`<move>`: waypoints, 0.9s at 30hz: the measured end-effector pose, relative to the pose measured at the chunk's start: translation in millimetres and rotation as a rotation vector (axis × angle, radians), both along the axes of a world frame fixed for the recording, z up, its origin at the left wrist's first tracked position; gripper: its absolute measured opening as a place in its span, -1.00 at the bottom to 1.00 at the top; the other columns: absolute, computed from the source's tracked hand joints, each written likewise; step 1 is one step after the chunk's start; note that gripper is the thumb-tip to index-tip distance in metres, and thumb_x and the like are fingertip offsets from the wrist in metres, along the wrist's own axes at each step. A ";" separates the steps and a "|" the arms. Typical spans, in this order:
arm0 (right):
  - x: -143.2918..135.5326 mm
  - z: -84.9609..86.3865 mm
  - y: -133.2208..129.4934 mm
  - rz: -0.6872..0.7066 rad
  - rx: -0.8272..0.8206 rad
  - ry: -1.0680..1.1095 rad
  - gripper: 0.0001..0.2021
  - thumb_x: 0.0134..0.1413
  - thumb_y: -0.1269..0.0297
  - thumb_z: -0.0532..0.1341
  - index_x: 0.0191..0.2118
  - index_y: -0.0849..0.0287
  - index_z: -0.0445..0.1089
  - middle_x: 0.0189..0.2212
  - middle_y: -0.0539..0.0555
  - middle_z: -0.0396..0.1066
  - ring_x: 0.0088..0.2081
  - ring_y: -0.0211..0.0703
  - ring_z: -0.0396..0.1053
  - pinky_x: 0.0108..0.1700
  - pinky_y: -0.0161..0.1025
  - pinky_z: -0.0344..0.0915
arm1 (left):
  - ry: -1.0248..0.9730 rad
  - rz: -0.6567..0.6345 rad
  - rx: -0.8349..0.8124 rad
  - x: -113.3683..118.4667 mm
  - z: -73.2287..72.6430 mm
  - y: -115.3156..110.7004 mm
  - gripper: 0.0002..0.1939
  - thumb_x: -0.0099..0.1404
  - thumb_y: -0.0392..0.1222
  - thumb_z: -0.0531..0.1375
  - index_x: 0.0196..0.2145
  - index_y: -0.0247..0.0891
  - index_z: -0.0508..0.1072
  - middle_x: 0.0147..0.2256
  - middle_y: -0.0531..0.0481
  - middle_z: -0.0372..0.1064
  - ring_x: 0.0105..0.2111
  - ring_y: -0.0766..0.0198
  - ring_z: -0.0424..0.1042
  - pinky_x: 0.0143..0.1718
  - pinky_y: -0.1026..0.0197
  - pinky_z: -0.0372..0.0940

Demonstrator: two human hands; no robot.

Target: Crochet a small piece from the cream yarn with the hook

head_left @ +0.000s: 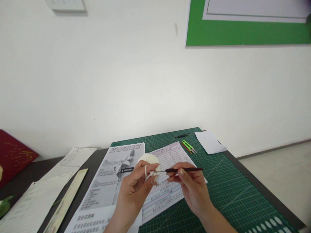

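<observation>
My left hand [136,187] pinches white yarn [148,173], a strand looped over the forefinger, with a small white crocheted piece at the fingertips. A ball of white yarn [148,158] lies just behind it on the printed sheets. My right hand [191,186] holds a dark-handled crochet hook [184,169] level, its metal tip pointing left into the yarn at my left fingertips. Both hands hover above a green cutting mat [223,187].
An instruction sheet with a flower picture [116,171] and a lined form [167,155] lie under the hands. Green thread snips [189,146], a dark pen [182,135] and white paper [209,141] rest at the mat's far end. Papers, a ruler [66,199] and a red object [12,155] sit left.
</observation>
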State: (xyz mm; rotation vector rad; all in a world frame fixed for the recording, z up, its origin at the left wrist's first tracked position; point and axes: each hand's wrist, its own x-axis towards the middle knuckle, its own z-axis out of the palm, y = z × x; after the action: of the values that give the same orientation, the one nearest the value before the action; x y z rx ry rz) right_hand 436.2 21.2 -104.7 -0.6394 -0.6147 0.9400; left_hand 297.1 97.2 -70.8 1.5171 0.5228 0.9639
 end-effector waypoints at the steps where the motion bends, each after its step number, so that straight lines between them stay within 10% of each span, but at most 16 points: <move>1: -0.1 0.2 0.0 -0.004 -0.002 -0.001 -0.91 -0.03 0.30 0.30 -0.35 0.16 0.50 -0.46 0.04 0.57 -0.46 -0.27 0.48 -0.36 -0.37 0.42 | 0.001 0.004 -0.006 -0.4 -1.4 1.0 -0.76 0.10 -0.32 0.23 -0.25 -0.11 0.54 -0.38 0.05 0.24 -0.42 0.34 0.29 -0.45 0.32 0.23; 10: -0.1 -1.2 -0.7 -0.004 -0.014 -0.008 -0.90 -0.03 0.29 0.30 -0.34 0.16 0.50 -0.46 0.03 0.56 -0.46 -0.28 0.48 -0.36 -0.38 0.42 | -0.042 0.029 -0.179 -1.7 -12.1 -0.1 -0.75 0.11 -0.32 0.24 -0.25 -0.04 0.53 -0.28 0.09 0.38 -0.21 0.32 0.32 -0.21 0.33 0.23; 27: 2.4 -2.5 -1.5 -0.026 0.015 -0.067 -0.91 -0.04 0.29 0.30 -0.35 0.14 0.50 -0.46 0.01 0.55 -0.43 -0.27 0.49 -0.34 -0.38 0.43 | -0.137 -0.031 -0.409 -1.4 -2.8 -5.1 -0.68 0.01 -0.30 0.30 -0.21 -0.13 0.54 -0.52 0.13 0.23 -0.46 0.43 0.23 -0.35 0.37 0.23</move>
State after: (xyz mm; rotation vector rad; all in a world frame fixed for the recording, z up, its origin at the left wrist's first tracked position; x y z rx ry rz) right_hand 438.5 19.7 -107.2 -0.6659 -0.6708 0.8917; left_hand 295.7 92.1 -73.6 1.0822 0.5573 0.8680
